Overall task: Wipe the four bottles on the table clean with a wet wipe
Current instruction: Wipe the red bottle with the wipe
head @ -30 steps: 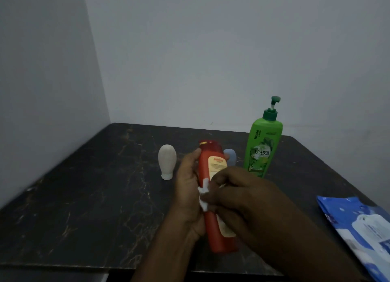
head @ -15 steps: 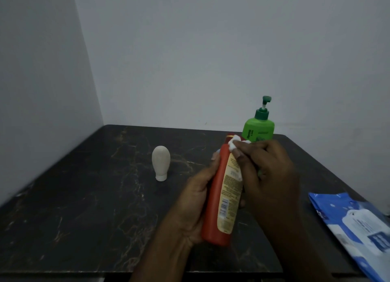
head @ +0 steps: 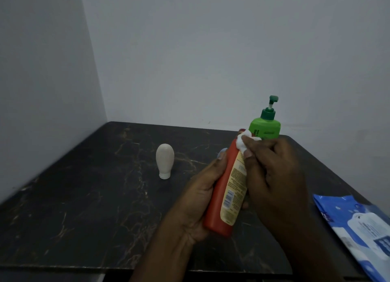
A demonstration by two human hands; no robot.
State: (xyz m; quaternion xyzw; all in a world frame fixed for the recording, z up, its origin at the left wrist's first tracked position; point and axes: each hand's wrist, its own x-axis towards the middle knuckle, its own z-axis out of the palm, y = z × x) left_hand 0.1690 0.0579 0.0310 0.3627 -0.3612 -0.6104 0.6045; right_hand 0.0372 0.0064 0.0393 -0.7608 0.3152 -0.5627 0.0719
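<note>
My left hand (head: 200, 199) grips an orange-red bottle (head: 219, 205) with a cream label, tilted above the table with its top pointing away. My right hand (head: 272, 172) pinches a small white wet wipe (head: 242, 141) against the bottle's upper end. Behind my right hand stands a green pump bottle (head: 266, 125), its lower part hidden. A small white bottle (head: 164, 163) stands cap-down to the left. A sliver of a pale blue bottle (head: 221, 151) shows behind my left fingers.
The dark marbled table (head: 84, 197) sits in a corner between two grey walls. A blue pack of wet wipes (head: 358, 224) lies at the right front edge.
My right hand slid the wipe from the bottle's middle up to its top end. The bottle has tilted to the right and turned, showing the label's side.
</note>
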